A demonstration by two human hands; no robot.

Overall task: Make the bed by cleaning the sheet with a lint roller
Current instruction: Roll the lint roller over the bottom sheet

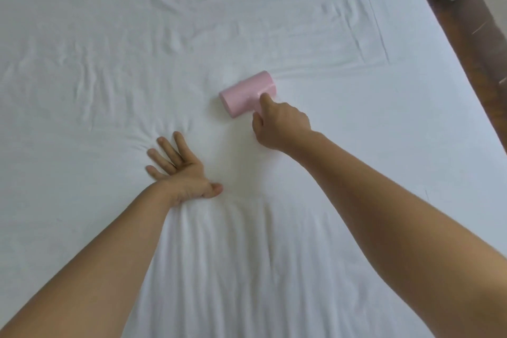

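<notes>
- The pink cylindrical lint roller (245, 93) lies with its drum on the white cotton bed sheet (109, 22), near the middle of the bed and well in from the right edge.
- The right hand (279, 125) has its fingers curled round the roller's short handle, which is mostly hidden beneath it; the forefinger reaches forward onto the drum end.
- The left hand (182, 170) lies flat with fingers spread and straight, pressing the sheet just beside and nearer than the roller, holding nothing.
- The roller looks light and rigid, probably plastic with a sticky paper wrap; the handle is the place to grip, since the drum surface would cling to skin.
- The sheet is soft and loose: creases fan out around the left hand and ripple toward the viewer, so the fabric will likely bunch under the tacky drum unless pinned taut.
- A brown wooden floor (466, 22) shows past the bed's right edge.
</notes>
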